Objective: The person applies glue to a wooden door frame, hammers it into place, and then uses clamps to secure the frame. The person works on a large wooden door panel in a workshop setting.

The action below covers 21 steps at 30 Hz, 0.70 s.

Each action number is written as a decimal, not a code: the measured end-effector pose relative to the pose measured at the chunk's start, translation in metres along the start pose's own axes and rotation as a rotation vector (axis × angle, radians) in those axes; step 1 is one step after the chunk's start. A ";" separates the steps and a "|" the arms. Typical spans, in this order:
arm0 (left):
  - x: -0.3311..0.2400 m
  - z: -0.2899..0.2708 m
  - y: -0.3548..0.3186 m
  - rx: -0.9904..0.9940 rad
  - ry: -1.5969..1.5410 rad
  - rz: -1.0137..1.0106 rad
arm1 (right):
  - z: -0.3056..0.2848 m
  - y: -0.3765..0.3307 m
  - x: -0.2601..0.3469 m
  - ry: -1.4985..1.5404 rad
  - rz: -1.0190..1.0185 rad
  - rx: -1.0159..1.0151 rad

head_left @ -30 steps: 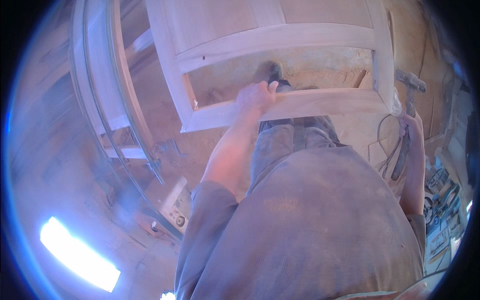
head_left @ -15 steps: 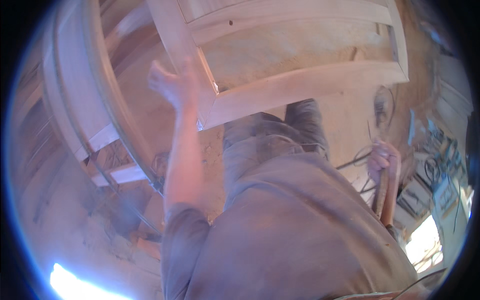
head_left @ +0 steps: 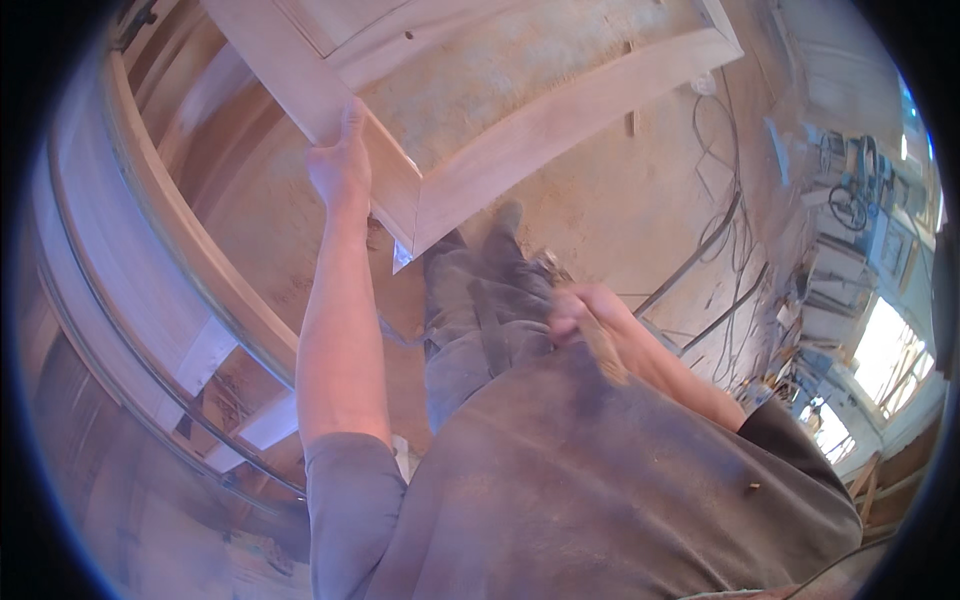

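Note:
My left hand (head_left: 341,172) is closed round the side member of a pale wooden frame (head_left: 560,125), close to its near corner. The fingers lie partly hidden on the frame's edge. At that corner two boards meet at a slanting joint, and a small whitish sliver (head_left: 402,256) sticks out below it. In front of my body, my right hand (head_left: 583,308) is wrapped round the wooden handle of a hammer (head_left: 604,352). The handle's butt points back toward my apron, and the hammer's head, beyond my fist, is small and smeared by motion.
Another large wooden frame with panels (head_left: 165,240) stands close on the left. Cables (head_left: 735,190) trail over the dusty floor (head_left: 600,220) to the right. Tools and clutter (head_left: 850,205) stand along the right wall near a bright window (head_left: 893,357).
My left hand has come to rest on the frame's side member and closed on it. My right hand has brought the hammer from the far right in front of my body. The view has shifted.

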<state>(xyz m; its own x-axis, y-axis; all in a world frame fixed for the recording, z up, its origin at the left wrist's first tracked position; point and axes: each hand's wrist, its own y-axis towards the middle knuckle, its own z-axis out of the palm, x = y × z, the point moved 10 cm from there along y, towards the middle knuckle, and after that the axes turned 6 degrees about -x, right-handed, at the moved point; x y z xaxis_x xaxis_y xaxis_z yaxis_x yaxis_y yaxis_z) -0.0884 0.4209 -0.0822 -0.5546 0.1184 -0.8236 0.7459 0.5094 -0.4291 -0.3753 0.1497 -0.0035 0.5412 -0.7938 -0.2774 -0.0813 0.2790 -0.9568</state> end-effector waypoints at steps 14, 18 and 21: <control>0.001 -0.009 -0.009 -0.091 0.079 -0.100 | 0.017 0.008 -0.041 0.195 0.043 -0.015; -0.002 -0.007 -0.008 -0.063 0.106 -0.072 | 0.094 0.003 -0.030 0.093 0.072 0.276; -0.001 -0.005 -0.006 -0.013 0.096 -0.089 | 0.087 0.004 -0.035 0.115 0.021 0.175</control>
<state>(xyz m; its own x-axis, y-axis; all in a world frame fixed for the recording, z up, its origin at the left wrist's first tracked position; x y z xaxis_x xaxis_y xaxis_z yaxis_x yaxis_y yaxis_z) -0.0946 0.4220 -0.0769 -0.6518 0.1529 -0.7428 0.6876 0.5323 -0.4938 -0.3215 0.2254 0.0100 0.4409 -0.8404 -0.3151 0.0606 0.3782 -0.9238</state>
